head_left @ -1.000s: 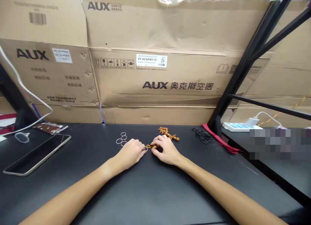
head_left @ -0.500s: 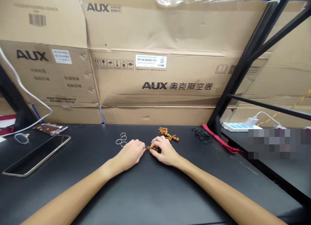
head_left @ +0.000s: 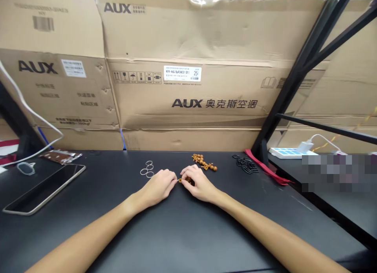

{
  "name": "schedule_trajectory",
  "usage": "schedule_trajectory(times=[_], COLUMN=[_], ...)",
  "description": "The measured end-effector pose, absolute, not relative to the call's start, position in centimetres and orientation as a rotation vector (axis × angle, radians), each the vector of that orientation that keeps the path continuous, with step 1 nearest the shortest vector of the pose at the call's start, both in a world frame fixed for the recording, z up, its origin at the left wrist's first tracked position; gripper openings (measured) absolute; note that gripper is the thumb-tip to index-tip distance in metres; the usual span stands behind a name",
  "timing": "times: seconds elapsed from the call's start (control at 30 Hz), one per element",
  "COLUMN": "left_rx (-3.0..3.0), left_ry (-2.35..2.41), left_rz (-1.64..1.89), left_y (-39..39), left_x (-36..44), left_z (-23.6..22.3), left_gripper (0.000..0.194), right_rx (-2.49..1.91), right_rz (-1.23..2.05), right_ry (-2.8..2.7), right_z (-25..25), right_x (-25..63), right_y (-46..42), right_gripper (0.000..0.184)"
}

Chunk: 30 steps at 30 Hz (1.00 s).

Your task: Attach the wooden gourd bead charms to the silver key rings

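My left hand (head_left: 161, 185) is closed in a pinch. At its fingertips shows a thin pale sliver that looks like the edge of a metal ring, mostly hidden. Facing it, my right hand (head_left: 196, 182) pinches a brown beaded cord charm (head_left: 189, 180), whose cord end points at the left fingertips. The hand covers much of the charm. Beyond the right hand lie more beaded cord charms (head_left: 203, 162), with round wooden-looking beads. Several metal rings (head_left: 149, 167) rest on the table just past my left hand.
A pile of black clasps or links (head_left: 246, 164) and a red strap (head_left: 266, 169) lie to the right. On the left are a phone (head_left: 44, 188), a clear packet (head_left: 61, 156) and a white cable (head_left: 38, 112). Cardboard boxes (head_left: 188, 41) line the back; a black frame (head_left: 282, 104) stands right.
Both hands stay nearly in place. My right fingers have shifted slightly left over the charm, so less of its cord shows between the hands.
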<state>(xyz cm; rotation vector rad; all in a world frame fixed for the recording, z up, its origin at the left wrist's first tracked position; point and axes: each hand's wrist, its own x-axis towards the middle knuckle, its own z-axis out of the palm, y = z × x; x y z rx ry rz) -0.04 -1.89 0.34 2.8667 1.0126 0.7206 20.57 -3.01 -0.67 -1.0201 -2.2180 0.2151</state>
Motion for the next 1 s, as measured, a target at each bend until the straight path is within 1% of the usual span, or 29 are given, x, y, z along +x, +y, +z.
schedule_trajectory(times=[0.33, 0.57, 1.0], left_rx=[2.723, 2.689, 2.664], left_ry=[0.941, 0.885, 0.850], left_rz=[0.729, 0.722, 0.805], left_y=[-1.68, -1.80, -1.90], left_x=[-0.24, -0.28, -0.31], left_z=[0.16, 0.35, 0.33], left_gripper=[0.022, 0.021, 0.010], right_rx=[-1.069, -1.152, -1.041], right_rz=[0.196, 0.159, 0.187], right_ry=[-2.204, -2.215, -2.200], right_z=[-1.14, -1.34, -1.04], right_x=[20.57, 20.61, 20.60], right_y=[-2.70, -2.46, -2.79], right_gripper=[0.014, 0.012, 0.010])
